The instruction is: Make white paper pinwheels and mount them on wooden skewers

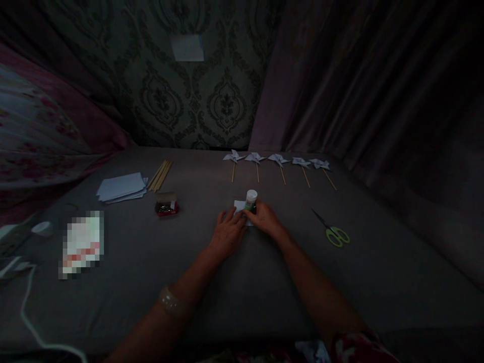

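Observation:
My right hand (265,218) is closed around a white and green glue stick (251,197), which stands upright over a small piece of white paper (239,204). Flat beside it lies my left hand (230,231), its fingers spread and their tips on the paper's left part. Both hands cover much of that paper. To the right, scissors with green handles (337,236) rest on the cloth, their blades pointing away to the left.
Several paper pinwheels on sticks (279,160) form a row at the back. On the left are a stack of white paper (123,186), wooden sticks (161,175), a small open box of metal pieces (166,207), a blurred-out packet (82,242) and a white cable (28,302).

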